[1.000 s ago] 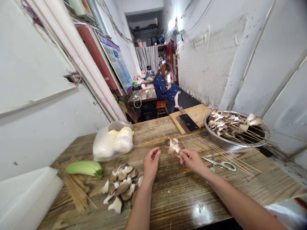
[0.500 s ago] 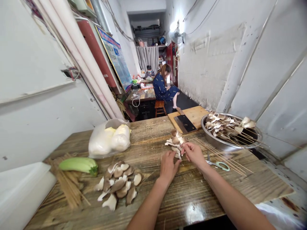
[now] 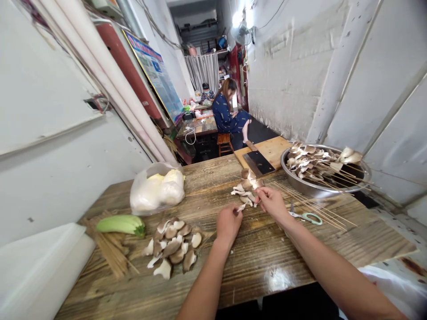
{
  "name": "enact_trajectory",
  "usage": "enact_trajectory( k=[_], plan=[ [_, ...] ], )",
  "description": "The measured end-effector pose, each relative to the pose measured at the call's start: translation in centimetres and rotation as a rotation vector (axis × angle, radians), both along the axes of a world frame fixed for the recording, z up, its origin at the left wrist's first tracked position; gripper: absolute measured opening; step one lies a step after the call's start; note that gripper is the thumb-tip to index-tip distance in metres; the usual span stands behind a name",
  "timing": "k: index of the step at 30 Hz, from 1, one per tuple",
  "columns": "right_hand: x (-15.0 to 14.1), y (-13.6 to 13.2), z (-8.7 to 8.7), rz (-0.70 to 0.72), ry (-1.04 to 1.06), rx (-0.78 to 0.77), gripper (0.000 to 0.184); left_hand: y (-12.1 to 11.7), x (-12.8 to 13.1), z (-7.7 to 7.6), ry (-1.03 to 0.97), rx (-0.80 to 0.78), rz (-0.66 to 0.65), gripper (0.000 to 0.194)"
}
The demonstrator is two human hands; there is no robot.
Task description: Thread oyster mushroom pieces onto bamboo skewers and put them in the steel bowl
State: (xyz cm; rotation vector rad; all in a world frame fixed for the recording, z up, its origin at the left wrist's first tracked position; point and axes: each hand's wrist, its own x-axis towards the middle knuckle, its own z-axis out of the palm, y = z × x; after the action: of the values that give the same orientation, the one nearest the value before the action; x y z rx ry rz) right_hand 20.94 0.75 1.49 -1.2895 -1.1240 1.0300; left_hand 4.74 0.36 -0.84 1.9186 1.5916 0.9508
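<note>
My right hand [image 3: 271, 201] is closed on a skewer threaded with mushroom pieces [image 3: 247, 188], held just above the wooden table [image 3: 260, 253]. My left hand [image 3: 228, 223] is closed in a pinch on a small mushroom piece [image 3: 240, 207] right beside the skewered bunch. A pile of loose mushroom slices [image 3: 173, 249] lies on the table to the left of my left forearm.
Bare bamboo skewers [image 3: 310, 202] and green-handled scissors [image 3: 308, 216] lie to the right. A metal basin [image 3: 320, 186] holds finished mushroom skewers. A cleaver [image 3: 258, 161] rests on a cutting board [image 3: 275, 149]. A white bag [image 3: 158, 189], a green vegetable [image 3: 122, 224] and a skewer bundle [image 3: 110, 253] sit left. A person [image 3: 230, 115] sits at a far table.
My left hand moved right from near the mushroom pile to the skewered bunch and now pinches a piece there. My right hand kept hold of the skewer.
</note>
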Motion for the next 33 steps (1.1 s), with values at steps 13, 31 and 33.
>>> enact_trajectory(
  k=[13,31,33],
  plan=[
    [-1.5,-1.2,-0.8,0.196,-0.108,-0.056,0.029,2.3,-5.1,1.0,-1.36,-0.58,0.114,0.012],
    [-2.6,-2.5,-1.6,0.396,-0.452,0.073,0.033,3.2,-6.5,0.9,-1.53,-0.511,0.092,0.018],
    [-2.7,-2.6,-1.6,0.433,-0.486,0.089,0.033,3.2,-6.4,0.8,-1.517,-0.53,0.061,0.017]
  ],
)
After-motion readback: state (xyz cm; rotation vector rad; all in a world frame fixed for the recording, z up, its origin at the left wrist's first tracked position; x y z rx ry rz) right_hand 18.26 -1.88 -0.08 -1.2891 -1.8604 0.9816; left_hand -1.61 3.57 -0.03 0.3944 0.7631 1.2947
